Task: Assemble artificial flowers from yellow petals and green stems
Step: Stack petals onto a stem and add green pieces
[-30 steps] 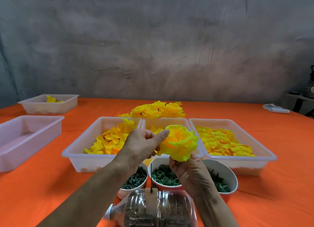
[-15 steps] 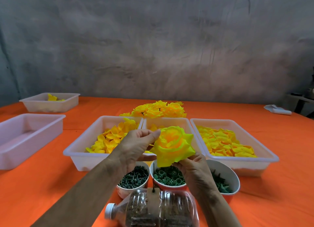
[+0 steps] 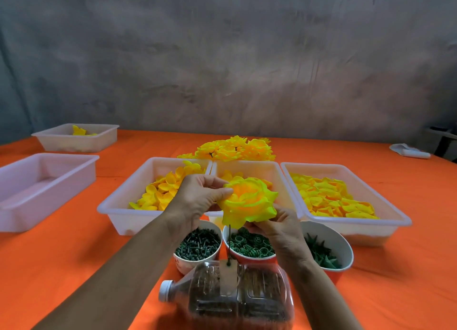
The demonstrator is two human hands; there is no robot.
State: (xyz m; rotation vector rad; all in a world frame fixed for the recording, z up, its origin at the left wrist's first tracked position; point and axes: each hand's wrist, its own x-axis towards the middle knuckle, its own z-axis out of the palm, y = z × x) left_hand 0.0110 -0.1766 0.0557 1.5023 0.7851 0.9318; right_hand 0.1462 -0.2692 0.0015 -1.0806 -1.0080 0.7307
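Flower (image 3: 248, 204) pinched by both hands, L (image 3: 197, 199) & R (image 3: 277, 227); bowls (image 3: 343, 243), bottle (image 3: 230, 295) below.

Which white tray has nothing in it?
The tray at the near left, off by itself. It looks bare inside. The far left tray holds a yellow bit, and the three trays in the middle all hold yellow petals.

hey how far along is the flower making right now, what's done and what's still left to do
Done: a pile of finished flowers lies behind the trays.
In hand: the left hand and right hand hold one full yellow flower over a thin rod that rises from the plastic bottle.
Left: loose petals fill the left tray and right tray, and the three cups hold plenty of green parts, so much remains.
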